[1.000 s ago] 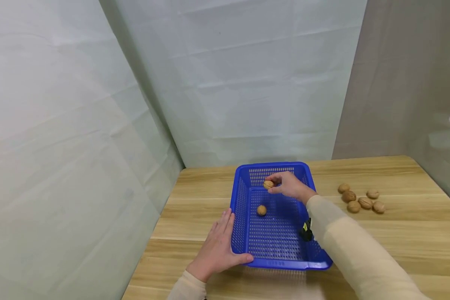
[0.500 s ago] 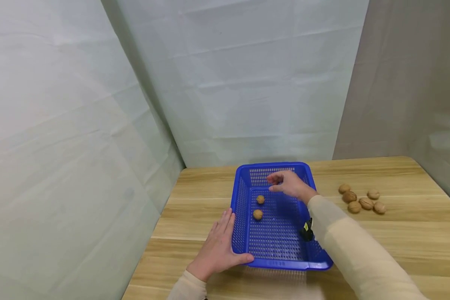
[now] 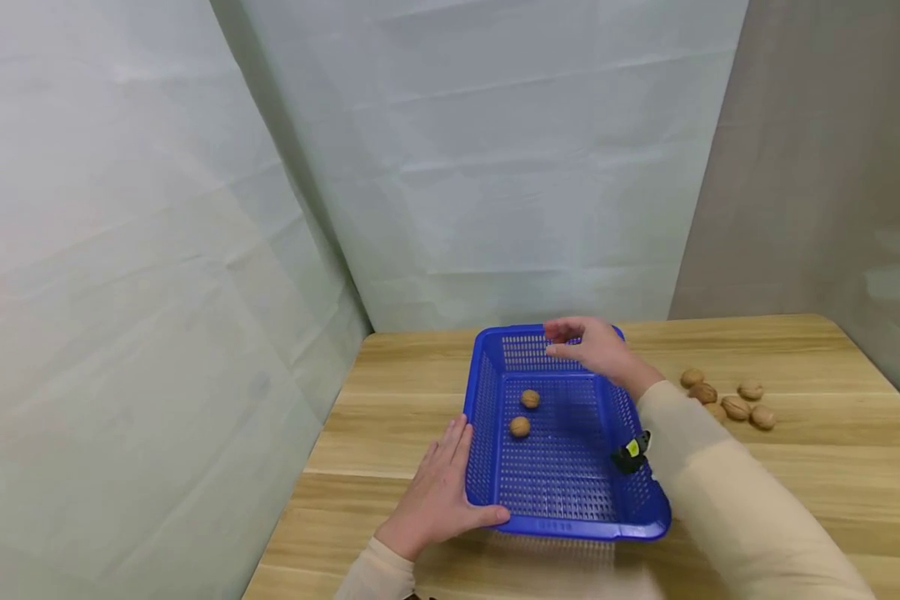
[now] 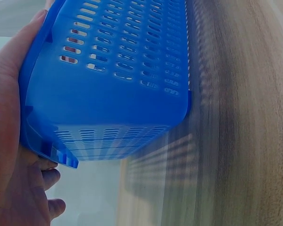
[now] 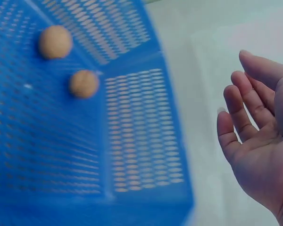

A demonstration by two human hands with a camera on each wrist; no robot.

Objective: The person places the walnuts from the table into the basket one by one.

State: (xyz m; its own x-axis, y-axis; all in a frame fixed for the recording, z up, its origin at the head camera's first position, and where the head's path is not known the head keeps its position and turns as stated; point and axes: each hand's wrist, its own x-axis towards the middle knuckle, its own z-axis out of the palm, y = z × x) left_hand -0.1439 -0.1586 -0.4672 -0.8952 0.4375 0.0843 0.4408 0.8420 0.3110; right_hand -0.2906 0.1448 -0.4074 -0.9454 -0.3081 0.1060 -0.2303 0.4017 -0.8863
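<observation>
Right hand (image 3: 597,348) has been shifted toward the far rim of the basket (image 3: 562,528); left hand (image 3: 437,496) is laid straight-fingered along it, nothing gripped; two walnuts (image 3: 530,399) are contained; right hand is loosely curved, empty; outer walnuts (image 3: 736,407) might be rolled if brushed by right sleeve (image 3: 720,475).

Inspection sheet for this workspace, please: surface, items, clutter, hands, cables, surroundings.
Surface: wood-grain table.
Items: blue basket with two walnuts inside; six more walnuts on the table to its right, one partly behind the sleeve.
Clutter: nothing seen.
Left hand: rests on the basket's near left corner, thumb on the near rim.
Right hand: raised at the basket's far end, holding nothing.
Cables: nothing seen.
Surroundings: pale sheeting behind and left.
</observation>
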